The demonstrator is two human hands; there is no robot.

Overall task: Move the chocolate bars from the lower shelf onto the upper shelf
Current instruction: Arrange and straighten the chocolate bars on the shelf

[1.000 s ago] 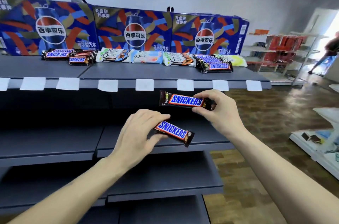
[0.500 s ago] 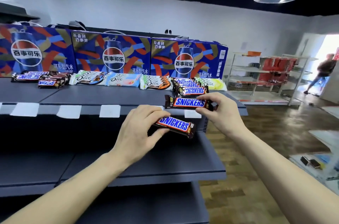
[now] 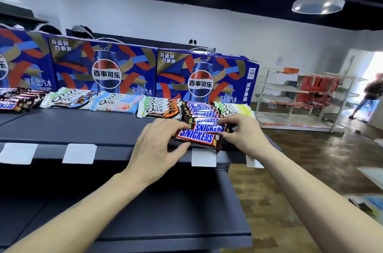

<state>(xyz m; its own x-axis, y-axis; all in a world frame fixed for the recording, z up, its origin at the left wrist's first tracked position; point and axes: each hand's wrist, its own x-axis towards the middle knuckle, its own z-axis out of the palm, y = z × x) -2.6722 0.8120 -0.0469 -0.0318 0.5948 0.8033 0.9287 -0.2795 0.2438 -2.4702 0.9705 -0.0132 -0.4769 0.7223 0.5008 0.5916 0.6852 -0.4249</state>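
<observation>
- Dark grey metal upper shelf is seen across the mid-left of the frame, w/ white blank price tags clipped along its front edge.
- Left hand, centre of frame: a Snickers bar is pinched at its left end, thumb below, fingers on top; the bar is held at the shelf's front edge, its right end tilted slightly down over the edge.
- Right hand, just right of centre: a second Snickers bar is gripped at its right end, fingers curled over it; it lies just behind the first bar, touching or nearly so (cannot be told which).
- A Snickers stack is seen directly behind both held bars, on the upper shelf.
- Dove packs are lined up to the left of the stack; more Snickers at the far left edge.
- Blue Pepsi cartons are stood upright along the back of the shelf.
- Lower shelf, bottom centre, is seen beneath the forearms.
- A wire rack w/ red goods is seen at mid-right; a person stands by the bright doorway at the right edge.
</observation>
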